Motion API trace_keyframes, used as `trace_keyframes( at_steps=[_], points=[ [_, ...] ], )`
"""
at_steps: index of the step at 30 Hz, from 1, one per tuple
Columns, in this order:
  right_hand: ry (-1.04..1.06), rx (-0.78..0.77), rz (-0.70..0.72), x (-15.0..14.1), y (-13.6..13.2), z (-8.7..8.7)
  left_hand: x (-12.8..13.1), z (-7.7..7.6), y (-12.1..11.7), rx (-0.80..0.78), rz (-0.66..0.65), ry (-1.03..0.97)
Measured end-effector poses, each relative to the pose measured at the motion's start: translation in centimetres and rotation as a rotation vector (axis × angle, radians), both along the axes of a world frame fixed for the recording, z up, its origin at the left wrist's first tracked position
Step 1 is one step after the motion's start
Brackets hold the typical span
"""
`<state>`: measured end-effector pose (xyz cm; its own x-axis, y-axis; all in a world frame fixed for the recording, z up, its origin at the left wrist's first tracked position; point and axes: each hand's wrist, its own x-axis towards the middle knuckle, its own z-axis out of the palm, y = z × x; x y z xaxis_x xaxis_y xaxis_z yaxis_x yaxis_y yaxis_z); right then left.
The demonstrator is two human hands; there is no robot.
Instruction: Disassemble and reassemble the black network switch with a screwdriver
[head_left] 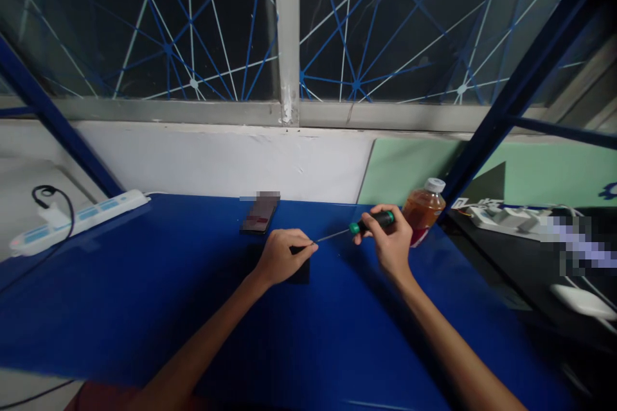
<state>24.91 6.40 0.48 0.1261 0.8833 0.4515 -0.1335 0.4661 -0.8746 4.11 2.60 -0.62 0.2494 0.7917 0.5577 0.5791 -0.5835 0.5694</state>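
Observation:
My right hand (pixel 389 241) is closed around the black and green handle of a screwdriver (pixel 373 223). The thin metal shaft points left and slightly down, ending at the fingertips of my left hand (pixel 284 255). Thumb and forefinger of that left hand are pinched together at the shaft's tip; whatever small thing may be between them is too small to make out. Beneath the left hand lies a flat black object (pixel 299 275) on the blue table (pixel 347 334), partly covered by the hand.
Behind my left hand a dark phone (pixel 261 213) lies on the table. A bottle of amber drink (pixel 426 209) with a white cap stands just beyond my right hand. To the left is a white power strip (pixel 81 221) with a black cable; blue metal posts (pixel 486 115) flank the table.

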Motion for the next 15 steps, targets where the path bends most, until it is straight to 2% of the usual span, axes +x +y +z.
trace_keyframes(
  at_steps=[6, 15],
  points=[
    [0.003, 0.054, 0.032, 3.1, 0.4, 1.1, 2.7, 0.9, 0.4, 0.052, 0.039, 0.001],
    [-0.064, 0.082, 0.005, 4.7, 0.4, 0.4, 3.6, -0.6, 0.2, 0.038, 0.058, 0.068]
  ],
)
